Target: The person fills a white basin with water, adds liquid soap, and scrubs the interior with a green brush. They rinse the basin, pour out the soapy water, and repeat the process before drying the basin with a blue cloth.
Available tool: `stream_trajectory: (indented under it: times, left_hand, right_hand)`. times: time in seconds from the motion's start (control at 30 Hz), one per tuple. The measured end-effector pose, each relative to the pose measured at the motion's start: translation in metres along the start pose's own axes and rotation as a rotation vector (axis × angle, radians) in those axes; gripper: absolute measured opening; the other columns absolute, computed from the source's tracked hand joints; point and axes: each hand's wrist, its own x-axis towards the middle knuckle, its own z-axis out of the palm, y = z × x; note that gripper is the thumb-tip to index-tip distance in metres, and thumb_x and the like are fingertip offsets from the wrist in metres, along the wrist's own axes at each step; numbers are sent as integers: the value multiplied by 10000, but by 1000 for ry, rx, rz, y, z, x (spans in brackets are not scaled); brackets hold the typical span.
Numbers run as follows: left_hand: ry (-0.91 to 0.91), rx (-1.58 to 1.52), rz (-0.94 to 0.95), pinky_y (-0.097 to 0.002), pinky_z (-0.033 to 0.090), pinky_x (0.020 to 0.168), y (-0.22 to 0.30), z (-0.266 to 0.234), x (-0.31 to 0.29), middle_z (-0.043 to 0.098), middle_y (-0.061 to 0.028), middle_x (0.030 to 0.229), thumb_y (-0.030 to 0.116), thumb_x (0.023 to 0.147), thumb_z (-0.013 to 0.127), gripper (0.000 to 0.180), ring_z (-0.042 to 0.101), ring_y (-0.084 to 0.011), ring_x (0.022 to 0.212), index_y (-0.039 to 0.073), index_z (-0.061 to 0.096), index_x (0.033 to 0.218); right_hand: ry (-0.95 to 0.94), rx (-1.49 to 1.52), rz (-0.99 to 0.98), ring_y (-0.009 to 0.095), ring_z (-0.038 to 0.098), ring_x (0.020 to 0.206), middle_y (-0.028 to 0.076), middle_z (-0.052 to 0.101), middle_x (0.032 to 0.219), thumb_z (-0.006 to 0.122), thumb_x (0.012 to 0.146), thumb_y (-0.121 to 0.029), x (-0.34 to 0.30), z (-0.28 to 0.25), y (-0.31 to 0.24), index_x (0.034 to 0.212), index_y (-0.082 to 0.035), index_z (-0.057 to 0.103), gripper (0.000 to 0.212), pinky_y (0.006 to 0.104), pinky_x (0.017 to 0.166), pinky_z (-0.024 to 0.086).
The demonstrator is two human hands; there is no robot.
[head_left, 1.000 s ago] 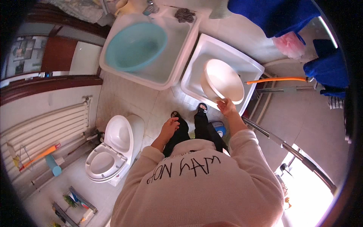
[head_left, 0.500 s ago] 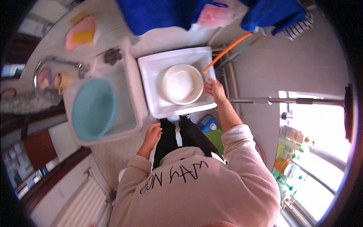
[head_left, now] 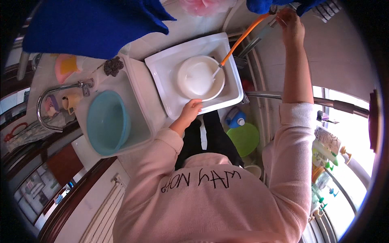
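A round white basin [head_left: 187, 83] rests inside the white rectangular sink [head_left: 170, 106]. An orange hose [head_left: 243, 35] hangs down into it, with water running from its end. At the basin's near rim my left hand [head_left: 189, 113] has its fingers closed on the edge; the fingertips are partly hidden. High on the right, my raised right hand [head_left: 291, 25] closes around the small metal tap [head_left: 273, 9] where the hose begins. Blue cloth hanging there and the hand itself cover part of the tap.
Left of the sink, a light-blue basin [head_left: 106, 121] leans in a second sink under a curved chrome faucet [head_left: 46, 101]. A large blue cloth [head_left: 97, 28] hangs above. A metal rail [head_left: 263, 94], blue jug [head_left: 235, 117] and green basin [head_left: 244, 138] are at right.
My right hand has risen from beside the sink to the tap. My left hand has moved up and right to the basin's near rim. Water now shows at the hose end.
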Motion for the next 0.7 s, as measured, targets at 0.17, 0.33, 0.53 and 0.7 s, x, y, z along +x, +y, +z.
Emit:
stream_trajectory:
  times: [0.17,0.33,0.53,0.7]
  left_hand:
    - [4,-49,-81,-244,413,708,-6,17,11,556,-55,944,227,833,478,307,506,-124,801,67,497,1095]
    - [55,-88,-130,-261,405,763,-25,17,51,556,-65,975,238,842,463,316,507,-137,861,68,488,1106]
    - [124,-104,-191,-312,349,883,-18,17,100,534,-79,1069,274,853,444,359,476,-167,1001,75,456,1151]
    - [180,-168,-253,-332,329,913,-24,14,157,510,-74,1110,310,855,435,401,459,-186,1055,87,429,1188]
  right_hand:
    - [-26,49,36,173,547,717,72,569,786,441,862,-217,0,-9,2,884,-31,550,217,290,627,450]
    - [-36,199,381,170,490,604,59,513,653,405,826,-193,-60,-32,112,735,-60,517,196,292,578,419]
    - [-210,-211,1224,153,548,775,50,574,806,434,849,-248,-192,-64,308,931,-66,559,235,286,669,465]
    - [22,-50,1262,193,553,779,57,565,845,403,849,-177,-205,-28,389,950,-37,535,217,310,714,476]
